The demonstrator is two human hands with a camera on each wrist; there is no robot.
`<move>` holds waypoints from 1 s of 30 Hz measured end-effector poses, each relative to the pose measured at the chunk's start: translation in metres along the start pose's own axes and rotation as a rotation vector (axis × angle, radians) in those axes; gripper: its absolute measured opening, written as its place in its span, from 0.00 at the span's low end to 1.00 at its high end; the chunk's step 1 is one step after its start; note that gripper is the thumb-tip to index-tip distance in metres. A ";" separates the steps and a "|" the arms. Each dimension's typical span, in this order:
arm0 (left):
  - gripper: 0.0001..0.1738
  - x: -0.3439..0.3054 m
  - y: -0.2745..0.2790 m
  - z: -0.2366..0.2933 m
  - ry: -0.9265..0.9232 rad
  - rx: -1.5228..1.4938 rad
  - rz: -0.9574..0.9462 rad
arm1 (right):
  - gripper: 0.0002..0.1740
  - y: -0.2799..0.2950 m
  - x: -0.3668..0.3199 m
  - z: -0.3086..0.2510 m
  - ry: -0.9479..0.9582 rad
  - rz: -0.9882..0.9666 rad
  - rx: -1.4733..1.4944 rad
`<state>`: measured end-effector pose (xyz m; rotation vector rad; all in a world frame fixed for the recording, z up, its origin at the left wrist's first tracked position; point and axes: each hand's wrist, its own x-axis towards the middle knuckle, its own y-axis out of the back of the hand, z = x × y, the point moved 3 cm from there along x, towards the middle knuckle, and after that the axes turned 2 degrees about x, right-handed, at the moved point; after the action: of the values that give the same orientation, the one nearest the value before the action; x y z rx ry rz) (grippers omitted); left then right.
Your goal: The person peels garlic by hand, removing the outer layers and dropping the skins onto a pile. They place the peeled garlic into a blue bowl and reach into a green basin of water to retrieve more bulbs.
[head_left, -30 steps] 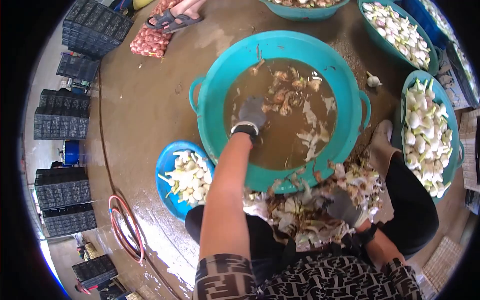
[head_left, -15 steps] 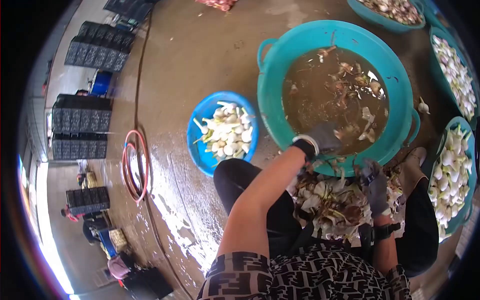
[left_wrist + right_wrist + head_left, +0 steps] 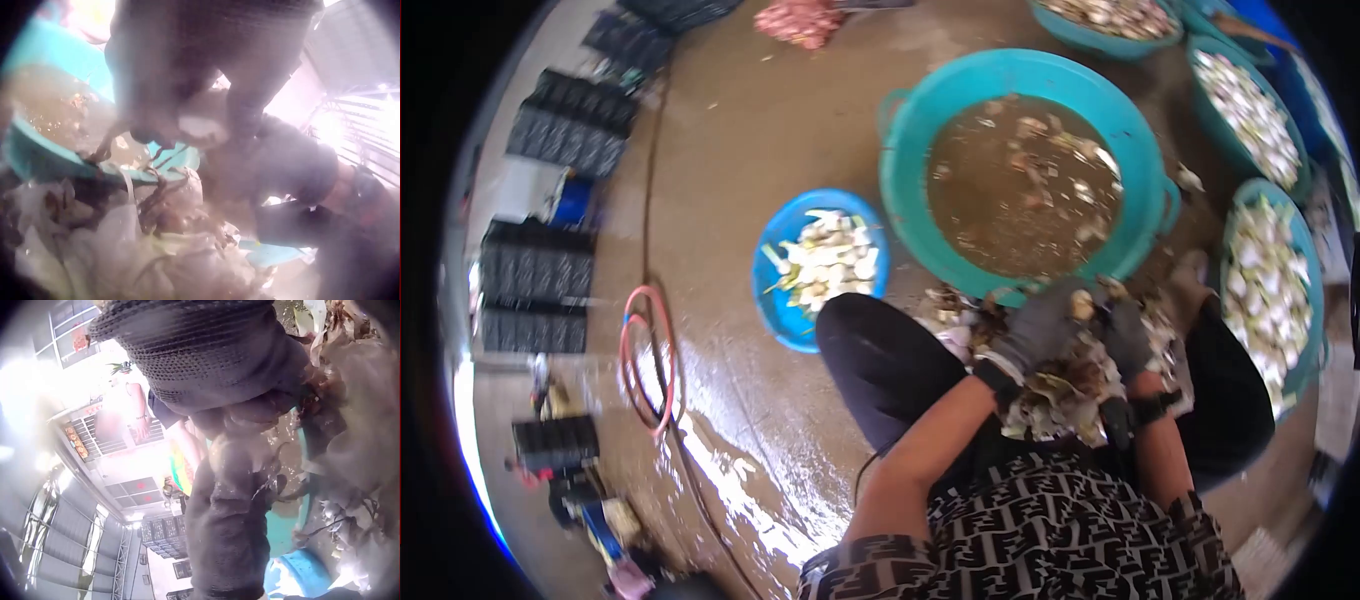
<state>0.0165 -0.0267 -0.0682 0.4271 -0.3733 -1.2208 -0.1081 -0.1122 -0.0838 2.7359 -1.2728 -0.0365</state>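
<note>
In the head view my left hand (image 3: 1042, 328), in a wet grey glove, holds a pale garlic bulb (image 3: 1082, 304) over the near rim of the big teal tub (image 3: 905, 215). My gloved right hand (image 3: 1126, 338) meets it from the other side. The right wrist view has the curled fingers of the right hand (image 3: 212, 362) at the bulb (image 3: 220, 453), with the left hand (image 3: 228, 519) below. Dark, stringy outer skin hangs close to the hands. Under both hands lies a heap of peeled garlic skins (image 3: 1055, 400). The left wrist view is hazy.
Muddy water with floating skins fills the tub. A blue basin (image 3: 765, 300) of peeled garlic stands at left. More teal tubs of garlic (image 3: 1268, 285) line the right side. A coiled red hose (image 3: 628, 360) and stacked black crates (image 3: 535, 285) lie farther left.
My left hand has come out of the tub's water with a garlic bulb, to the near rim. The right hand has risen from the skins to meet it. The head view has shifted.
</note>
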 end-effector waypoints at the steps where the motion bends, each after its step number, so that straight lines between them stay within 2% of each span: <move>1: 0.25 0.000 0.001 -0.002 -0.029 -0.036 0.021 | 0.12 0.002 -0.002 -0.005 0.157 -0.032 -0.199; 2: 0.25 0.001 0.004 -0.001 -0.077 0.006 0.038 | 0.13 0.003 -0.001 -0.014 0.307 -0.076 -0.403; 4: 0.25 -0.001 0.003 -0.004 -0.110 -0.022 0.051 | 0.13 -0.001 -0.003 -0.031 0.381 -0.053 -0.413; 5: 0.24 -0.002 0.002 -0.010 -0.092 -0.085 0.047 | 0.13 -0.003 -0.002 -0.033 0.147 -0.083 -0.186; 8: 0.23 -0.004 0.004 -0.014 -0.081 -0.117 0.047 | 0.13 -0.006 -0.002 -0.021 -0.205 -0.133 0.175; 9: 0.23 -0.005 0.006 -0.015 -0.084 -0.103 0.053 | 0.13 -0.004 -0.002 -0.013 -0.264 -0.176 0.180; 10: 0.22 -0.004 0.009 -0.014 -0.018 -0.216 0.022 | 0.14 -0.003 -0.003 -0.014 -0.325 -0.221 0.186; 11: 0.22 -0.004 0.012 -0.013 0.050 -0.328 -0.007 | 0.12 -0.001 -0.004 -0.018 -0.264 -0.167 0.072; 12: 0.22 -0.003 0.014 -0.012 0.118 -0.440 -0.032 | 0.12 0.000 -0.005 -0.020 -0.287 -0.169 -0.039; 13: 0.23 -0.005 0.007 -0.029 0.430 -0.848 -0.055 | 0.11 -0.002 -0.005 -0.026 -0.308 -0.171 -0.149; 14: 0.23 -0.006 0.007 -0.030 0.340 -0.772 -0.059 | 0.12 -0.002 -0.006 -0.028 -0.330 -0.173 -0.258; 15: 0.23 -0.007 0.007 -0.029 0.249 -0.693 -0.062 | 0.14 -0.004 -0.007 0.000 -0.190 -0.122 -0.266; 17: 0.20 -0.003 0.005 -0.020 0.554 -1.235 -0.086 | 0.14 -0.004 -0.003 -0.005 0.146 0.026 -0.411; 18: 0.20 -0.001 0.006 -0.024 0.477 -1.053 -0.078 | 0.15 -0.003 -0.003 -0.008 0.313 0.103 -0.482; 20: 0.20 -0.001 0.009 -0.021 0.327 -0.696 -0.061 | 0.15 -0.005 -0.004 0.000 0.124 0.137 -0.383; 21: 0.21 -0.003 0.011 -0.017 0.198 -0.274 0.030 | 0.15 -0.005 -0.004 0.005 0.017 0.107 -0.304; 24: 0.24 -0.007 0.010 -0.006 0.408 -0.521 0.078 | 0.17 -0.006 -0.005 0.027 -0.330 -0.052 -0.016; 27: 0.21 -0.004 0.009 -0.036 0.408 -1.440 -0.444 | 0.13 0.000 -0.017 -0.044 -0.110 -0.074 0.013; 28: 0.19 -0.002 0.010 -0.033 0.518 -1.401 -0.398 | 0.12 0.001 -0.020 -0.059 -0.032 -0.082 0.021; 30: 0.17 0.001 0.013 -0.026 0.730 -1.316 -0.300 | 0.10 -0.005 -0.019 -0.037 -0.103 -0.044 0.496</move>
<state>0.0402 -0.0215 -0.0839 -0.2558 1.1248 -1.2456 -0.1136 -0.0904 -0.0485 3.2136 -1.4063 0.1579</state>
